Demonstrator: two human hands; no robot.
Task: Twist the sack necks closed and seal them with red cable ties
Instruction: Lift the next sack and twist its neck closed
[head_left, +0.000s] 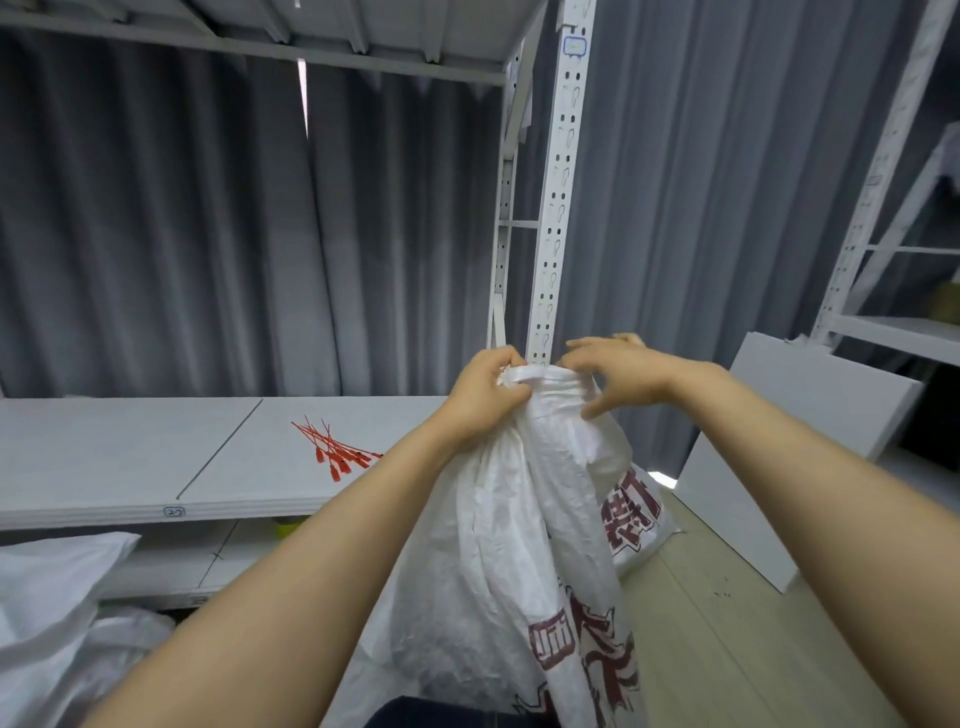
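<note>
White sack (498, 545) with bunched neck; red cable ties (335, 449) on the shelf (130, 457)
The sack, printed in dark red, stands upright off the shelf's right end; the ties lie in a loose, fanned heap near that end.

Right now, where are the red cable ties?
Head view, left of centre: the red cable ties lie in a loose bunch on the white shelf, just left of the left hand gripping the sack neck.

Soft, even light is recorded; shadows are faint. A bright slit is noted in the curtain (156, 234), up-left of the grip. Uprights (558, 182) behind the grip are bowed by wide-angle distortion. The sack (498, 519) below is slightly overexposed; forearms (291, 597) are softened.
</note>
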